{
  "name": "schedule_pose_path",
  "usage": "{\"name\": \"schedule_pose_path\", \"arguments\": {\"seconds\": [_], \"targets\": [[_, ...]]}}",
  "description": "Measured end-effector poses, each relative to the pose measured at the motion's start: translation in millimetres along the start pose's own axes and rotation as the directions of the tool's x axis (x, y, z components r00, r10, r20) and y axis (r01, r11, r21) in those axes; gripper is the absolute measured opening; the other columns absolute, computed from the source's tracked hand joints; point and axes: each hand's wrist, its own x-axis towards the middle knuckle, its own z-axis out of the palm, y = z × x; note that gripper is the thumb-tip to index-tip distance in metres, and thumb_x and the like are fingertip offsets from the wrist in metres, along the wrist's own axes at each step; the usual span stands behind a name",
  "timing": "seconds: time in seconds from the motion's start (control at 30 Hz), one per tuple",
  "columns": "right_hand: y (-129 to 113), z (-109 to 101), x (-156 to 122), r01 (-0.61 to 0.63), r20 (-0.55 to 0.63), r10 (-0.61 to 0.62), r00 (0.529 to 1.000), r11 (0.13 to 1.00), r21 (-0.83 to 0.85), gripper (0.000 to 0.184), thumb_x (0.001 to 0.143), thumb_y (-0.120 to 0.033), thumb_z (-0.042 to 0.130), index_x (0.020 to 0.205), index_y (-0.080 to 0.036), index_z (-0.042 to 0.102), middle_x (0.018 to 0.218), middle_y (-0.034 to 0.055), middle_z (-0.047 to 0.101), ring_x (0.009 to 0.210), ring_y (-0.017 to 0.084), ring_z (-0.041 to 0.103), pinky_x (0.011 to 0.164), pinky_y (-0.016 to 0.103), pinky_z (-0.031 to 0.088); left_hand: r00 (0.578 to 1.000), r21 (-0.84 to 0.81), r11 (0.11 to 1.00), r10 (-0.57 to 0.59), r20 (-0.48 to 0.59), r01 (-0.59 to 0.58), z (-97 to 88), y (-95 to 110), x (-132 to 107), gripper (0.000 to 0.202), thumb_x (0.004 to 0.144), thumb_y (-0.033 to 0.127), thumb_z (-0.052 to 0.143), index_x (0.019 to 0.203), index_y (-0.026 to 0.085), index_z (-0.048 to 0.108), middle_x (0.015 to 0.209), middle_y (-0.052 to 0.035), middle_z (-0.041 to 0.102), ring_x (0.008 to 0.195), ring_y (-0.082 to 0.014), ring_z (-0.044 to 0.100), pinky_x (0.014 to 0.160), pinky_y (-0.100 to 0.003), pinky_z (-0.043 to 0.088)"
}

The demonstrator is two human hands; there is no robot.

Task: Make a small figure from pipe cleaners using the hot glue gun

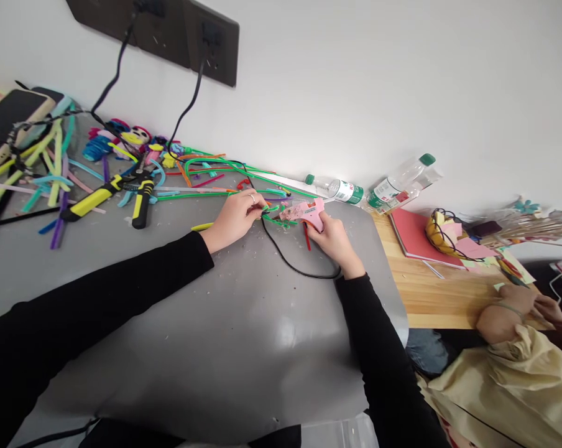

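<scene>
In my right hand (331,238) is a pink hot glue gun (304,213), its handle gripped and its nozzle pointing left. My left hand (238,214), with a ring on one finger, pinches a small green pipe cleaner piece (270,210) just in front of the nozzle. Whether the nozzle touches that piece I cannot tell. Green pipe cleaner bits lie under the gun. A red pipe cleaner (308,238) rests beside my right fingers, and a yellow one (201,227) pokes out by my left wrist. The black cord (281,252) loops between my hands.
Pliers with yellow-black handles (143,200), pipe cleaners (55,162), small fuzzy dolls (136,134) and phones (15,118) cover the grey table's left and back. Plastic bottles (344,190) lie by the wall. At right, a co-worker's hands (518,305) are over a wooden table (430,298) holding a basket (449,233).
</scene>
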Motion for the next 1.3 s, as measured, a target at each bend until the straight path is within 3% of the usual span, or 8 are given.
{"name": "schedule_pose_path", "arguments": {"seconds": [0.73,1.3], "targets": [[-2.0,-0.3,-0.1,0.006,-0.013,-0.006,1.000,1.000,0.006,0.031,0.085,-0.042,0.055,0.073,-0.027,0.031,0.056,-0.0071,0.031,0.055,0.013,0.026,0.056,0.027,0.032,0.999,0.105,0.994,0.032,-0.031,-0.029,-7.6,0.5,4.4,0.018,0.087,0.008,0.054,0.084,0.019,0.067,0.089,-0.0043,0.068,0.075,-0.0178,0.062,0.072,-0.031,0.051],[-0.8,0.1,-0.5,0.033,-0.016,-0.032,0.999,0.999,0.021,0.029,0.086,-0.044,0.054,0.074,-0.026,0.036,0.057,-0.0065,0.036,0.054,0.012,0.030,0.056,0.026,0.033,0.994,0.122,0.992,0.039,-0.100,-0.027,-5.5,-5.4,4.1,0.017,0.086,0.005,0.052,0.080,0.019,0.061,0.085,-0.0021,0.061,0.066,-0.0151,0.060,0.065,-0.028,0.047]]}}
